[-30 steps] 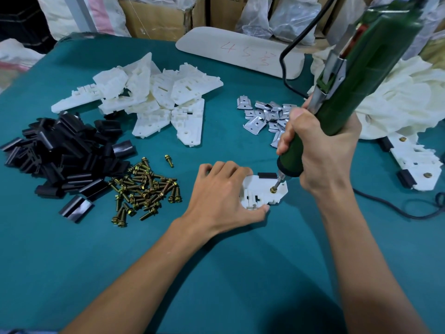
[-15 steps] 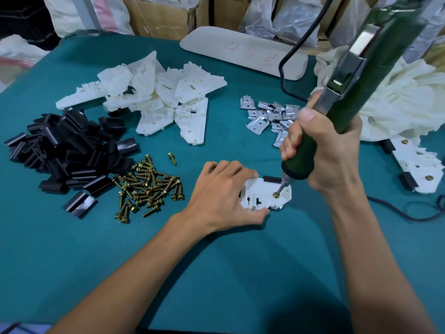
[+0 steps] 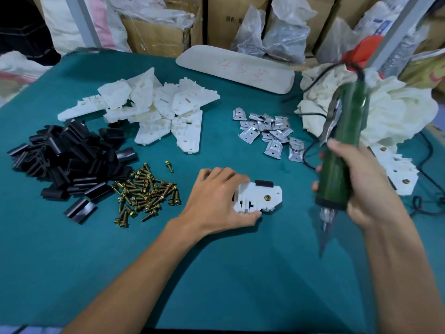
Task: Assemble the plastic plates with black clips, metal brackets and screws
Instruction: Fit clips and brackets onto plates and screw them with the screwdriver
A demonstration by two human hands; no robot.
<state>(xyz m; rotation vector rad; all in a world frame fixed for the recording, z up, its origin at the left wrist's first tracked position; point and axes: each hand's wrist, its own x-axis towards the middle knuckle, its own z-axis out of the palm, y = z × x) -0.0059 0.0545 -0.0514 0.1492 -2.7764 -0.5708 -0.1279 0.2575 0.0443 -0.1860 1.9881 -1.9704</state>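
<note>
Left hand (image 3: 216,198) steadies a white plastic plate (image 3: 255,201) on the table (image 3: 240,273) — fingers curled over its left end, thumb pinching its near edge. Just right of the fingertips sits a brass screw (image 3: 267,197), with a black clip (image 3: 264,183) beyond it. Right hand (image 3: 361,186), fingers wrapped round a green screwdriver (image 3: 337,169), holds it clear — this fastening looks done. Next probably calls for a fresh piece from the pile of plates (image 3: 156,109) far beyond the left fingers.

One heap each of white plates (image 3: 154,109), black clips (image 3: 65,160), metal brackets (image 3: 269,133) and screws (image 3: 147,191) is recorded, one screw (image 3: 169,166) lying apart, and one screwdriver (image 3: 337,169).
</note>
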